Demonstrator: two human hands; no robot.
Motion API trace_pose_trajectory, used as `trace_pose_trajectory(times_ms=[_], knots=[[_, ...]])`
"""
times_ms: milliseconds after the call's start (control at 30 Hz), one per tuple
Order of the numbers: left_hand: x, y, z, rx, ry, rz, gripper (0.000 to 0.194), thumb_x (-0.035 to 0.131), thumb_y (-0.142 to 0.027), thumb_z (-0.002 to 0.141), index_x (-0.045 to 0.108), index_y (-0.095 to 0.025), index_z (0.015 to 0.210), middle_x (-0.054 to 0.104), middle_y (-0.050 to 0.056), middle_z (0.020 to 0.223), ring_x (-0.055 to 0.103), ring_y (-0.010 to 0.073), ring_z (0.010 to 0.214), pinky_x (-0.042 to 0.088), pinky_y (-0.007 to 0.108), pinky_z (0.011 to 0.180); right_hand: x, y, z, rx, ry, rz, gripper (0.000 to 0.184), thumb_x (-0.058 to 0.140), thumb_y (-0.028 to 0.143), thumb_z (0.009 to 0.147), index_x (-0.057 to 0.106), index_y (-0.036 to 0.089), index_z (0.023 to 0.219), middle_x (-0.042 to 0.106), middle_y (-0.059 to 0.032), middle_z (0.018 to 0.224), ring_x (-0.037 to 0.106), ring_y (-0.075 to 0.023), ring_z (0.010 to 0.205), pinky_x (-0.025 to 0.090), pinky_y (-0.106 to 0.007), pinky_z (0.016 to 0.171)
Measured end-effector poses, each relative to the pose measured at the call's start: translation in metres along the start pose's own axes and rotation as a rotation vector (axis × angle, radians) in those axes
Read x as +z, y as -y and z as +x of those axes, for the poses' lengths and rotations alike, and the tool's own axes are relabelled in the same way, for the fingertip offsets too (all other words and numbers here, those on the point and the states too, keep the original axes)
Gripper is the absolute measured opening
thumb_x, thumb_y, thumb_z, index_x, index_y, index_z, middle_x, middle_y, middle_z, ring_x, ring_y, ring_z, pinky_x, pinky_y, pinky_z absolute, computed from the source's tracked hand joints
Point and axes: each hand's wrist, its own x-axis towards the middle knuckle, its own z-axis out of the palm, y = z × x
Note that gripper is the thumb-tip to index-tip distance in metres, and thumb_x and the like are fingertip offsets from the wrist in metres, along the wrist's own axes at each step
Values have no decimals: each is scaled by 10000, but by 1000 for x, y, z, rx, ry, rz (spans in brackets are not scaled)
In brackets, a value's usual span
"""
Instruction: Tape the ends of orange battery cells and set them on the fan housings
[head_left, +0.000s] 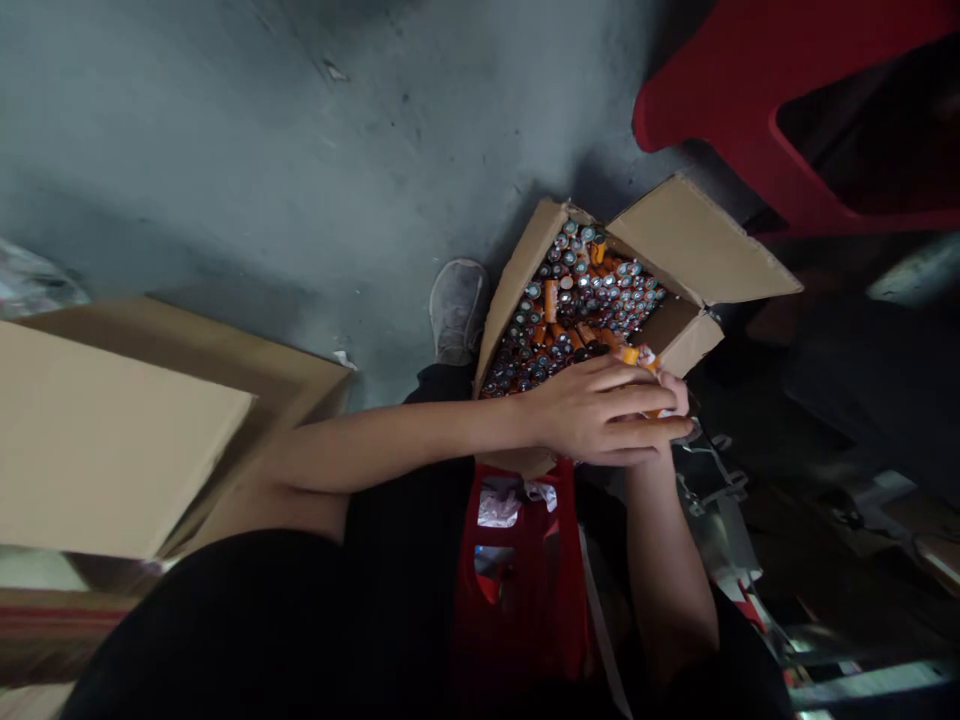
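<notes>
An opened cardboard box on the floor is packed with small orange-wrapped batteries, many standing with their round metallic ends up and some lying on their sides. Over the near right part of the box, my left hand reaches in from the left, its fingers curled over a few batteries. My right hand comes up from below, partly hidden behind the left fingers, and closes round the same batteries. Orange shows between the fingers; the exact number held is hidden.
A red plastic crate stands just below the box, with crumpled wrapping inside. Cardboard lies to the left. A red plastic stool is at the upper right. My shoe rests beside the box. Metal framing stands to the right.
</notes>
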Motion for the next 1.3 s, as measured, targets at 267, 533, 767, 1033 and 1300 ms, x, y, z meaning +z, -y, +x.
trace_pose_trajectory(times_ms=[267, 533, 767, 1033, 1300], knots=[[40, 46, -31, -124, 216, 248, 432, 647, -234, 1027, 668, -200, 1457, 740, 129, 1359, 640, 277, 1304, 532, 416, 1079, -114, 23, -28, 262, -303, -708, 669, 665, 833, 614, 558, 272, 963, 762, -74, 934, 720, -255, 744, 459, -286, 479], [53, 51, -20, -297, 372, 425, 577, 437, -300, 1109, 456, -56, 1631, 469, 208, 1691, 384, 337, 1607, 274, 571, 1338, -81, 18, -18, 96, -496, -1269, 424, 624, 614, 945, 724, 219, 1063, 755, -208, 1127, 670, -426, 1250, 499, -581, 1088], [45, 70, -30, -361, 409, 438, 575, 496, -403, 1074, 569, -75, 1541, 641, 239, 1492, 600, 384, 1337, 429, 575, 1170, 14, -23, 57, -682, -267, -1448, 533, 240, 403, 1132, 687, 136, 1248, 746, -207, 1227, 663, -322, 1175, 491, -482, 1065], [46, 81, -29, -380, 364, 454, 477, 436, -326, 1075, 663, -28, 1370, 728, 237, 1249, 648, 353, 1148, 479, 469, 919, 30, -21, 95, -568, -305, -1556, 413, 319, 323, 1112, 707, 184, 1075, 757, -135, 1005, 701, -281, 1007, 472, -386, 934], [44, 96, 10, -542, 356, 401, 471, 395, -282, 1072, 680, -16, 1336, 706, 255, 1294, 606, 374, 1219, 464, 510, 988, 30, 8, 132, -503, -403, -1456, 419, 331, 359, 1114, 711, 190, 1071, 748, -114, 978, 695, -258, 904, 480, -372, 835]])
